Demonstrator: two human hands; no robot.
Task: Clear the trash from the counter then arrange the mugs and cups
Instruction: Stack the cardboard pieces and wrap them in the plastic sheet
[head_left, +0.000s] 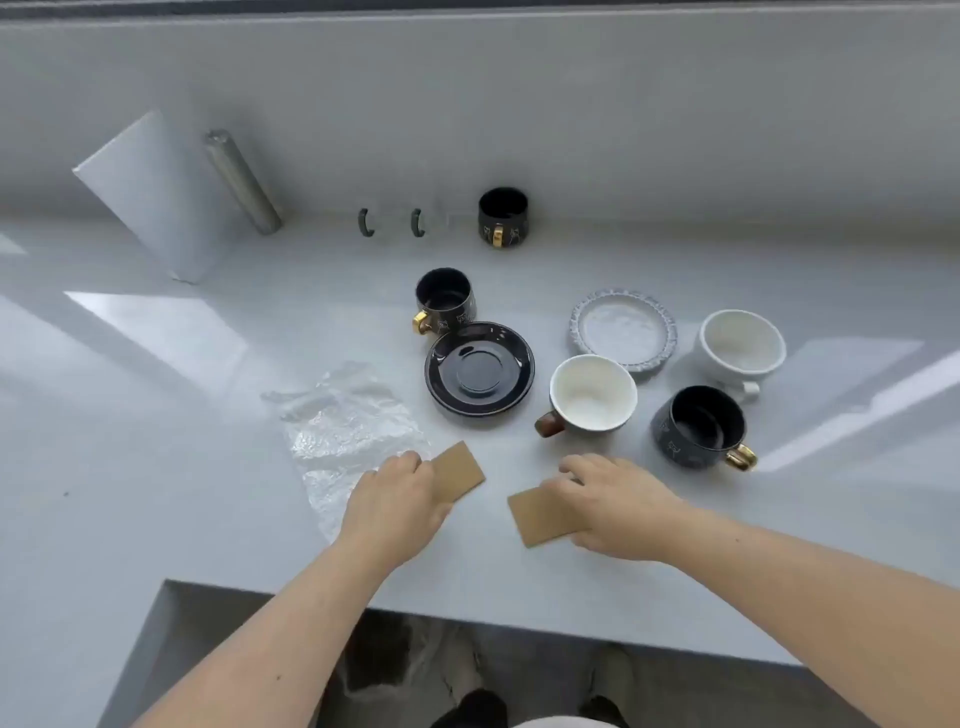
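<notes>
Two brown cardboard pieces lie near the counter's front edge. My left hand (397, 496) grips the left cardboard piece (460, 470); my right hand (615, 501) presses on the right cardboard piece (535, 517). A crumpled clear plastic sheet (337, 421) lies left of my left hand. Behind are three black mugs with gold handles (444, 301) (503, 215) (701, 426), a white-lined mug with a brown handle (592, 395), a white cup (740, 348), a black saucer (479, 369) and a white saucer with a speckled rim (623, 330).
Two clear glass mugs with dark handles (366, 222) (417, 222) stand by the back wall. A white board (156, 192) and a metal cylinder (241, 179) lean at the back left. The counter edge (467, 613) runs just below my forearms.
</notes>
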